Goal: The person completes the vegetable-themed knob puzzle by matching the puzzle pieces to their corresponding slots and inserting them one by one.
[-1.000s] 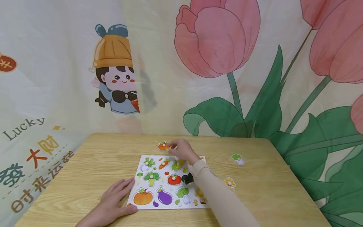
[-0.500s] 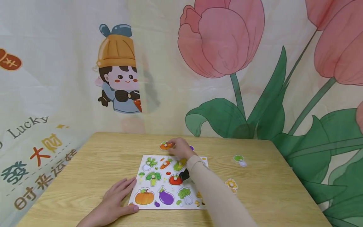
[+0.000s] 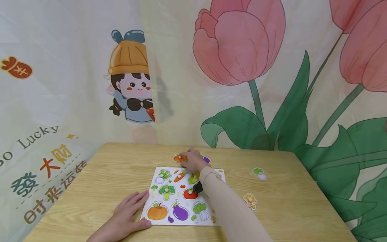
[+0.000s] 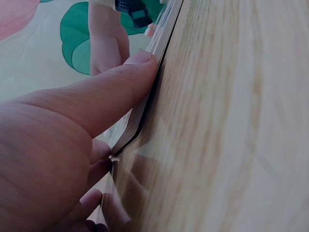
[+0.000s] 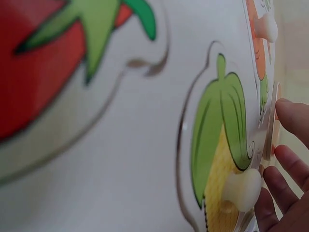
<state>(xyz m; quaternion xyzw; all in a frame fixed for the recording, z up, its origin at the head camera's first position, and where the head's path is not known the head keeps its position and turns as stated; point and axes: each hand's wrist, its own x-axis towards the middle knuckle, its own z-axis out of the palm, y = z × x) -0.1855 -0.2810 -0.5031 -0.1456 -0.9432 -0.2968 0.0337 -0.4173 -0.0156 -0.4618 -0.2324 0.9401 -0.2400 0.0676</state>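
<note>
A white vegetable puzzle board lies on the table. My left hand steadies its near left corner, the fingers stretched along the left edge and the thumb against the front edge. Beyond the far edge, my right hand pinches a pumpkin puzzle piece lying on the wood; its fingers hide part of the piece. Under my right arm, the board shows a knobbed corn piece and a tomato piece. Knobbed carrot and broccoli pieces sit in it too.
Loose on the table lie an eggplant piece right beside my right hand, a cabbage piece and a yellow-orange piece farther right. A printed curtain hangs behind the table.
My right hand has come in from beside the pumpkin piece and its fingers have closed on it. The left hand keeps its place at the board's corner. The head view has shifted slightly.
</note>
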